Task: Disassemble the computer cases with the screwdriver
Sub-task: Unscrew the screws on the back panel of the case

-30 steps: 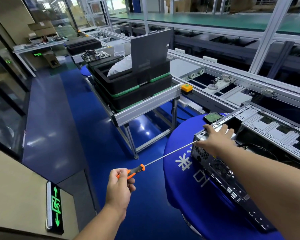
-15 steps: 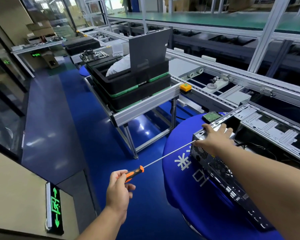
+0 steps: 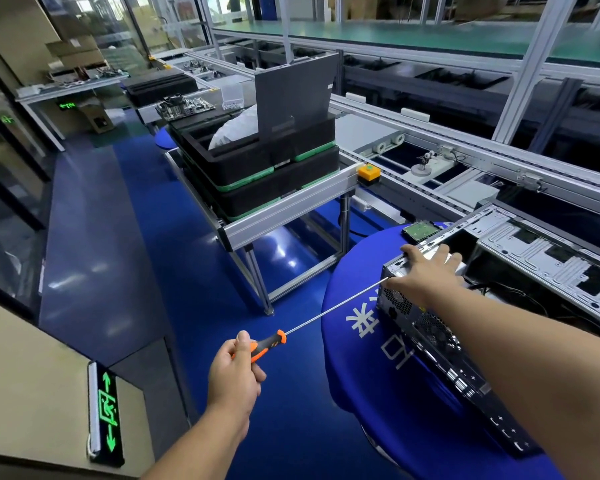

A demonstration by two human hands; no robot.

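Screwdriver unmoved — left hand still pinching it, right hand flat on case.

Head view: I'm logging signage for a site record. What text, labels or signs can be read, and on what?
Exit sign: green arrows and a running-figure symbol, no words.
Blue cloth: large white characters, partly hidden by the case, not readable.
Far green signs: too blurred.
Case port labels: too small.
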